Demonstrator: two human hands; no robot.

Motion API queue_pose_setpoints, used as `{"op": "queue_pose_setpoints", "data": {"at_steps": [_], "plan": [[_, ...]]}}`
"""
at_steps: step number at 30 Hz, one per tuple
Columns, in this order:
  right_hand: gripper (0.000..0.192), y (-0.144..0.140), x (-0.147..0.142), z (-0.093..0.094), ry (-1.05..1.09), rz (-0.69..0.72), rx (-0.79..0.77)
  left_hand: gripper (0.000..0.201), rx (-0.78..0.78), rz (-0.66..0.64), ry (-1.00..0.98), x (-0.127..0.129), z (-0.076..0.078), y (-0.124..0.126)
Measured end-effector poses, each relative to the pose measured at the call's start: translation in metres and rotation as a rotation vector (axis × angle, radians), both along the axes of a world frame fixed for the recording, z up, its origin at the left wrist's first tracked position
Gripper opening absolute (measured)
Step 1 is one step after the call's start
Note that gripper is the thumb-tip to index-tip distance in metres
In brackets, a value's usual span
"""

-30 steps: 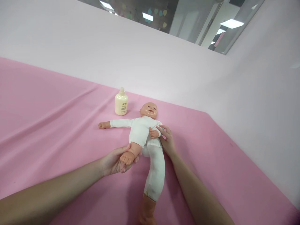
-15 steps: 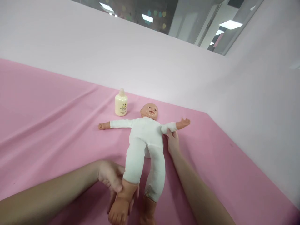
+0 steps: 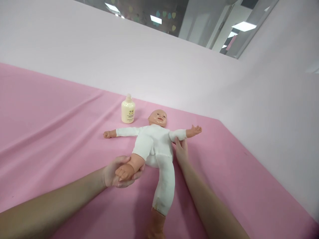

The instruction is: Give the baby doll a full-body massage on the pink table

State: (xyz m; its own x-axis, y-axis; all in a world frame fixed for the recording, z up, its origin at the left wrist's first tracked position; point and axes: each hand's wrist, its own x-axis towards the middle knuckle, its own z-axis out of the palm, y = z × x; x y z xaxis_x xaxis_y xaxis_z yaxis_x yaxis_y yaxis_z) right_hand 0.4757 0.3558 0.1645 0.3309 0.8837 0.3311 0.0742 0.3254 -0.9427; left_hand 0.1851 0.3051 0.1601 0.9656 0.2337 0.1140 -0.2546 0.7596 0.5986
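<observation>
A baby doll [image 3: 159, 139] with a white cloth body lies on its back, its head at the far end and both arms spread. My left hand [image 3: 122, 172] wraps round the ankle of the doll's leg on the left. That leg is lifted and bent, its foot hanging over my palm. The doll's other leg stretches straight towards me. At the doll's upper arm on the right, my right hand [image 3: 181, 149] has its fingers closed against the white sleeve from below; the fingertips are partly hidden there.
A cream-coloured lotion bottle [image 3: 128, 112] stands upright beyond the doll's arm on the left. Pink cloth [image 3: 62, 132], wrinkled at the left, covers the surface. White walls [image 3: 104, 49] rise behind it and to the right, with a window [image 3: 139, 15] at the top.
My left hand has moved up and away from me with the doll's ankle, bending that leg towards the doll's belly. My right hand stays at the doll's arm.
</observation>
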Motion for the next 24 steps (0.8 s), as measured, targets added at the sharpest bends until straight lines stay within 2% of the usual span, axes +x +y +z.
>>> {"op": "queue_pose_setpoints", "data": {"at_steps": [3, 8, 14, 19, 21, 24], "plan": [[0.037, -0.002, -0.003, 0.000, -0.207, 0.045, 0.060, 0.050, -0.029, 0.084, 0.000, 0.002, 0.004, 0.001], [0.032, -0.002, 0.000, 0.000, -0.551, 0.105, 0.253, 0.050, -0.116, 0.273, 0.137, 0.004, 0.010, -0.002], [0.044, -0.003, 0.004, -0.003, -0.727, 0.109, 0.253, 0.046, -0.200, 0.393, 0.285, 0.007, 0.017, -0.007], [0.045, -0.004, 0.002, -0.001, -0.702, 0.124, 0.226, 0.043, -0.204, 0.386, 0.301, 0.007, 0.016, -0.008], [0.040, -0.003, 0.001, 0.001, -0.593, 0.140, 0.202, 0.046, -0.147, 0.315, 0.256, 0.007, 0.013, -0.007], [0.037, 0.000, 0.001, 0.000, -0.343, 0.149, 0.104, 0.055, -0.014, 0.123, 0.144, 0.006, 0.010, -0.007]]}}
